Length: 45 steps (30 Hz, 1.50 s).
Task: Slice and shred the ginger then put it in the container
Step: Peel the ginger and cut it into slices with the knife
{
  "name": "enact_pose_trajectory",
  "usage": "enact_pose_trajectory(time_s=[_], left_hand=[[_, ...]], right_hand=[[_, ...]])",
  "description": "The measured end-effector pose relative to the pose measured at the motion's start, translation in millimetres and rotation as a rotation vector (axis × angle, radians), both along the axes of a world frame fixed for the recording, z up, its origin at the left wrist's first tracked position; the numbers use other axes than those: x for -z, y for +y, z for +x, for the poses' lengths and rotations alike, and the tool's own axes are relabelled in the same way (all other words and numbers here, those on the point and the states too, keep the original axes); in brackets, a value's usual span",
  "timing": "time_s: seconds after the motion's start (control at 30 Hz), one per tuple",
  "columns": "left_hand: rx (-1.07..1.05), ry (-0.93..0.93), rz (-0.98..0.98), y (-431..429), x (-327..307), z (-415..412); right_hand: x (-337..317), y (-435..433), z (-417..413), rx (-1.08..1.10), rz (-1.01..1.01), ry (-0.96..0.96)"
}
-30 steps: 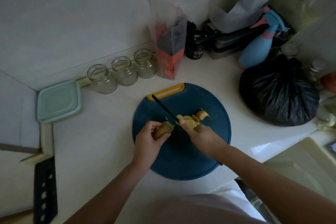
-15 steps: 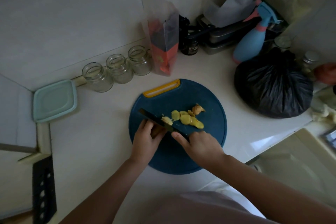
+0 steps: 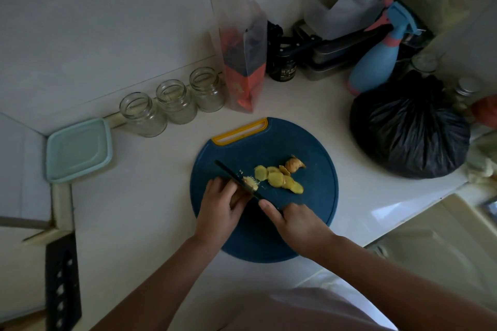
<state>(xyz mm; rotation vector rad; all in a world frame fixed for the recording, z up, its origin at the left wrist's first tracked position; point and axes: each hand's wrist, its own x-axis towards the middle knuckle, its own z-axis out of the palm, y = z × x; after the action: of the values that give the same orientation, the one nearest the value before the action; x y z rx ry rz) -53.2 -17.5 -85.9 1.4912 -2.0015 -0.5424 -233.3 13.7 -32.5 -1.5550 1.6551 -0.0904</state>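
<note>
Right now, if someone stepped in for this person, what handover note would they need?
Left hand holds the uncut ginger down on the blue board.
Right hand grips the knife, with the blade against the ginger's cut face.
Done: a handful of slices lie on the board beside the blade, with a knobby end piece behind them.
Left: finish slicing, shred the slices, then move them to the container. The teal box at the counter's left has its lid on.
</note>
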Motion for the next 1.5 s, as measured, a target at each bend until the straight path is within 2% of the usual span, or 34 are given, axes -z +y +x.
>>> enact_pose_trajectory(time_s=[0.5, 1.03, 1.2, 1.37, 1.5], left_hand=[[0.005, 0.043, 0.112, -7.3, 3.8, 2.9], [-0.005, 0.144, 0.164, -12.0, 7.7, 4.1], [-0.010, 0.128, 0.127, -12.5, 9.1, 3.4], [-0.017, 0.075, 0.097, -11.3, 13.8, 1.5], [-0.011, 0.072, 0.057, -11.6, 15.5, 3.3]], right_hand=[[-19.1, -21.3, 1.2, -0.091, 0.172, -0.026], [-21.5, -47.3, 9.7, -0.117, 0.182, -0.041], [-15.3, -48.9, 12.1, -0.136, 0.229, -0.020], [-15.3, -68.8, 25.8, -0.134, 0.193, 0.011], [-12.6, -66.4, 27.6, -0.158, 0.256, 0.024]])
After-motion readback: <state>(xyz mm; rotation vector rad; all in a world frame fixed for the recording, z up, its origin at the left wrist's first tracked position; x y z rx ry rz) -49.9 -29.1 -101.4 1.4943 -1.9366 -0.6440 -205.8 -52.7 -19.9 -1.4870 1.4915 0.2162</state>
